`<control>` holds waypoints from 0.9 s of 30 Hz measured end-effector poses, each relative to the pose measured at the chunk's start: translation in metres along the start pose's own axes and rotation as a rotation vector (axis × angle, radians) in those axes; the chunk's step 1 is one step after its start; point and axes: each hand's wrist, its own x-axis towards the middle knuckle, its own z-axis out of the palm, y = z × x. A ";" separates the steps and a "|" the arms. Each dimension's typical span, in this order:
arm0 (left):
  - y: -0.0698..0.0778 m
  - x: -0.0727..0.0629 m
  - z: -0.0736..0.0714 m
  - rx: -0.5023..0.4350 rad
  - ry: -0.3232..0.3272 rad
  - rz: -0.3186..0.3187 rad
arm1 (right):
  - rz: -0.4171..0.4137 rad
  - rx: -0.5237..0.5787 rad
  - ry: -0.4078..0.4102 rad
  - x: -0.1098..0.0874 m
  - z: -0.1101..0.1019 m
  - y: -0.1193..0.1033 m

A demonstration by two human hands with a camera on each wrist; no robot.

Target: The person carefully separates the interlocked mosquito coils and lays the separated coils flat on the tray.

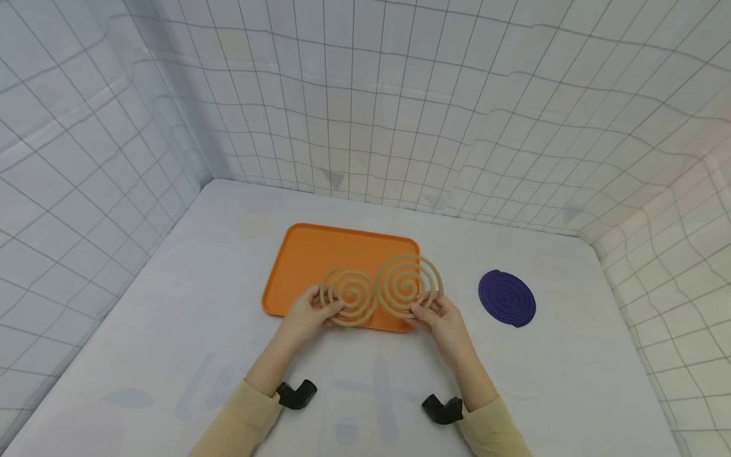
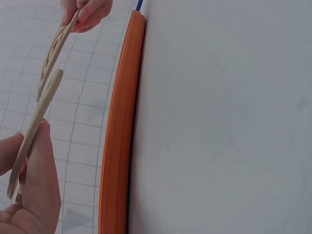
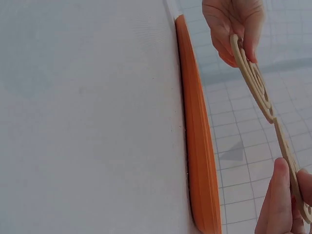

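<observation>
Two tan mosquito coils are held up over the front part of an orange tray (image 1: 328,244). My left hand (image 1: 301,317) pinches the outer rings of the left coil (image 1: 353,293) between thumb and fingers. The other coil (image 1: 406,286) is gripped the same way at its lower right edge by my right hand (image 1: 448,328). Their inner edges meet side by side in the head view. Seen edge-on in the left wrist view, the left-hand coil (image 2: 38,112) is tilted and raised above the tray's rim (image 2: 117,122).
To the right of the tray, a flat dark purple spiral coil (image 1: 507,298) lies on the white table (image 1: 188,285). White walls with a grid pattern (image 1: 365,95) enclose the table at the back and both sides. A black fitting (image 1: 297,395) sits at each wrist.
</observation>
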 end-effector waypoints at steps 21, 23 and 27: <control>0.001 0.006 -0.038 0.032 0.144 -0.072 | 0.089 -0.006 0.080 0.013 0.015 0.000; 0.000 0.007 -0.041 0.112 0.157 -0.069 | 0.084 -0.029 0.096 0.014 0.016 0.001; 0.000 0.008 -0.043 0.285 0.175 -0.064 | 0.077 -0.060 0.120 0.016 0.018 0.002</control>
